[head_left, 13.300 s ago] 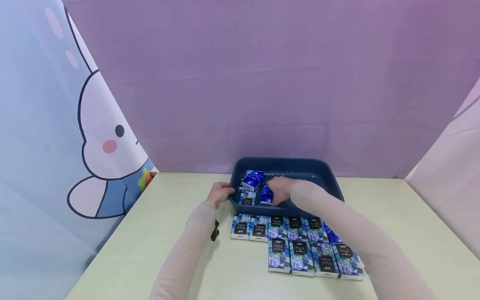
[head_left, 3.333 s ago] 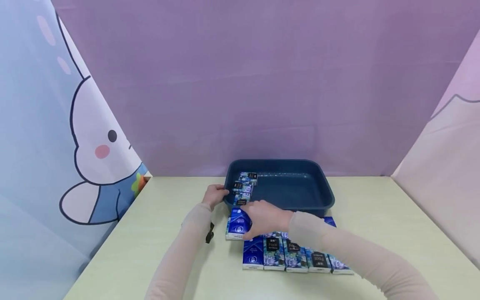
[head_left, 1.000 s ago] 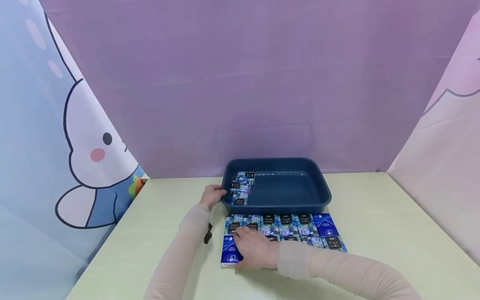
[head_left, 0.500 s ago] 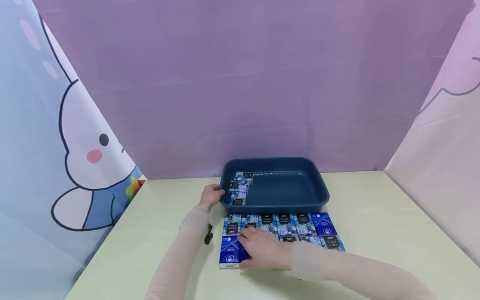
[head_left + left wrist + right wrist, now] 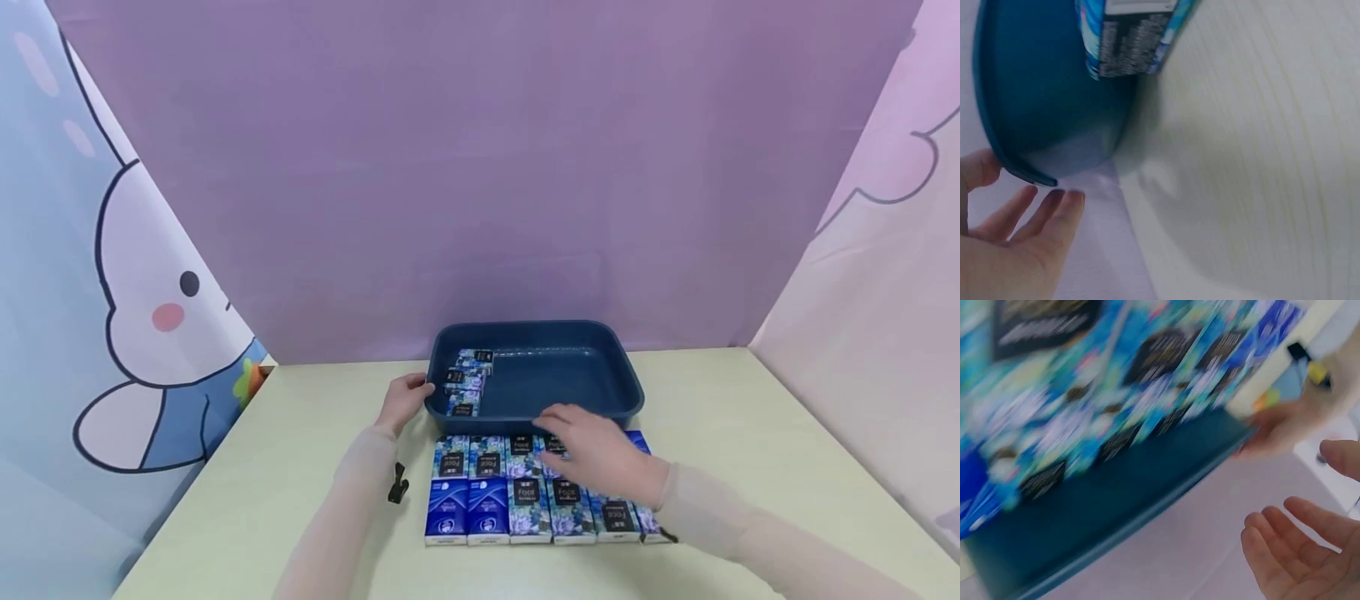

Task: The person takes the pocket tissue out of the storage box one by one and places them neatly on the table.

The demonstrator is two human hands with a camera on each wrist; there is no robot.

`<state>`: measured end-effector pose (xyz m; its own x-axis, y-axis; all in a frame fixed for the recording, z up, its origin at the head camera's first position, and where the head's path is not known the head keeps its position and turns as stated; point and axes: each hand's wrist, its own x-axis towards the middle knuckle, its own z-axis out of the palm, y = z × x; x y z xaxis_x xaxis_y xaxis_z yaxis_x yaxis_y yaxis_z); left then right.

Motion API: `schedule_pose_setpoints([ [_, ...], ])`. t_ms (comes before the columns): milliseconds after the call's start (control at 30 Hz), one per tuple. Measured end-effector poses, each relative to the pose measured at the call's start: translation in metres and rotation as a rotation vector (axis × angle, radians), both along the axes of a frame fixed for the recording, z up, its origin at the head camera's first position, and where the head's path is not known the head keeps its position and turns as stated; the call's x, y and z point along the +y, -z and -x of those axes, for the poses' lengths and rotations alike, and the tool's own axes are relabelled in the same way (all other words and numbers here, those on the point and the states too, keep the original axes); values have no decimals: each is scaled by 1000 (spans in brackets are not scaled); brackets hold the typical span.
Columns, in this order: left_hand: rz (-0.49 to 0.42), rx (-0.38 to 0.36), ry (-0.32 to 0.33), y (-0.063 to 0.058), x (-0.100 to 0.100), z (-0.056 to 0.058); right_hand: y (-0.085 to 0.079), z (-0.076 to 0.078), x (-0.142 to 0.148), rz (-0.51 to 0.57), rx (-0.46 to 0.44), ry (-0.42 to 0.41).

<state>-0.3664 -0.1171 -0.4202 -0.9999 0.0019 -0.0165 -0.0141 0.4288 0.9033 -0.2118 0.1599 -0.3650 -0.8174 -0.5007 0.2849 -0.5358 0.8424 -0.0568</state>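
Observation:
A dark blue plastic bin (image 5: 555, 385) stands at the back of the table. Its left rim is held by my left hand (image 5: 402, 403), thumb and fingers on either side of the wall in the left wrist view. Several flower-printed "Face" tissue packs (image 5: 462, 403) lie along the bin's left side. In front of it, more such packs (image 5: 528, 510) form two rows, with plain blue packs (image 5: 447, 510) at the front left. My right hand (image 5: 600, 454), fingers spread and holding nothing, hovers over the right part of the rows, hiding some packs.
A pale table (image 5: 315, 467) carries everything. Behind the bin hangs a purple cloth backdrop (image 5: 487, 183), with a cartoon-printed cloth (image 5: 172, 283) at the left. A small black clip (image 5: 398, 483) shows beside my left wrist.
The blue packs formerly in the bin now lie in the front row's left end. Over the last second my right hand has left them, moving right and toward the bin. My left hand stays on the rim.

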Motion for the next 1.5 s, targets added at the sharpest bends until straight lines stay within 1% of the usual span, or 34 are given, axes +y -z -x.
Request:
schedule_pose_setpoints([
  [67, 5, 28, -9, -3, 0, -5, -1, 5, 16, 44, 4, 44],
  [133, 13, 66, -21, -6, 2, -11, -2, 11, 32, 94, 7, 69],
  [233, 14, 129, -30, -11, 3, -20, -3, 22, 56, 160, -25, 120],
  [333, 22, 169, -10, -15, 3, -29, -5, 36, 80, 203, -74, 190],
  [400, 30, 185, 15, -19, 3, -35, -5, 47, 93, 234, -125, 238],
  [467, 50, 191, 54, -24, 4, -41, -4, 59, 106, 281, -171, 272],
  [533, 70, 183, 91, -31, 5, -47, -2, 72, 116, 350, -209, 285],
  [600, 92, 170, 126, -37, 6, -54, 1, 84, 124, 405, -223, 293],
  [667, 112, 159, 159, -42, 8, -60, 5, 96, 129, 437, -230, 311],
  [733, 126, 156, 185, -46, 9, -66, 9, 106, 133, 429, -245, 337],
  [867, 167, 156, 234, -52, 12, -81, 17, 121, 139, 438, -329, 405],
  [967, 189, 154, 252, -54, 15, -89, 24, 127, 141, 506, -417, 433],
  [1000, 193, 152, 257, -54, 15, -92, 26, 128, 142, 536, -448, 431],
  [1100, 200, 151, 278, -54, 16, -95, 31, 130, 142, 618, -532, 427],
  [1200, 210, 154, 302, -54, 17, -97, 37, 130, 141, 685, -576, 434],
  [1267, 216, 155, 304, -55, 16, -97, 40, 131, 140, 718, -580, 451],
  [1367, 235, 172, 300, -58, 16, -94, 41, 131, 139, 756, -574, 454],
  [1500, 262, 181, 290, -63, 20, -86, 37, 131, 137, 745, -562, 456],
])
